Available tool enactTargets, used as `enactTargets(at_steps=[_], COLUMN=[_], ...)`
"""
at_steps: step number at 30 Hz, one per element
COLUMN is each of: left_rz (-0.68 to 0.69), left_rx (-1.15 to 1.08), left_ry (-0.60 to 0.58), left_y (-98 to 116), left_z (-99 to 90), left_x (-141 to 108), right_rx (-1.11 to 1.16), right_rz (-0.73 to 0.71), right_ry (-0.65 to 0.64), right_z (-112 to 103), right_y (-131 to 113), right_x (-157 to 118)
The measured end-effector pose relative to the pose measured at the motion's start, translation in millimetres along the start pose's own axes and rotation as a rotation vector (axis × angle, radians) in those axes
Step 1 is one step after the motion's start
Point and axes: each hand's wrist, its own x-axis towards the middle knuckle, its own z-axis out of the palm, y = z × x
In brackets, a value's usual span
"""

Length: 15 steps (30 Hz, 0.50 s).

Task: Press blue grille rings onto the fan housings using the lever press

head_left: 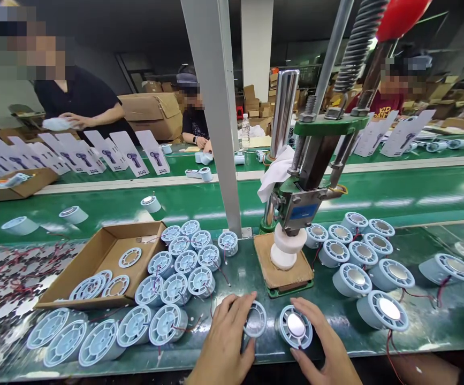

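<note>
My left hand [226,337] grips a pale blue round grille cover [255,319] at the near edge of the green bench. My right hand [323,342] holds a pale blue fan housing with a silver motor disc [295,326] right beside it. The two parts sit side by side, almost touching. Just beyond them stands a hand press [302,182] with a white cylindrical die [286,250] resting on a cardboard-covered base [283,270].
An open cardboard box [95,256] with several grille covers sits at left, and more housings with red wires cluster beside it [183,267]. Several housings with silver discs lie at right [360,256]. A grey post [219,117] rises mid-bench. Other people work across the conveyor [376,190].
</note>
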Motion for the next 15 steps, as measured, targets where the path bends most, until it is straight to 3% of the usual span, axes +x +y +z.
enactTargets(at_steps=[3, 9, 15], left_rz=[-0.055, 0.019, -0.156], left_rx=[0.022, 0.038, -0.254], left_ry=[0.047, 0.03, 0.313], left_y=[-3.6, -5.5, 12.1], left_z=[2.1, 3.3, 9.8], left_x=[0.9, 5.5, 10.9], right_rx=[0.005, 0.02, 0.086], right_rz=[0.002, 0.042, 0.1], right_ry=[-0.008, 0.021, 0.113], right_z=[-0.2, 4.3, 25.6], right_y=[2.0, -0.6, -15.7], right_x=[-1.6, -1.3, 15.0])
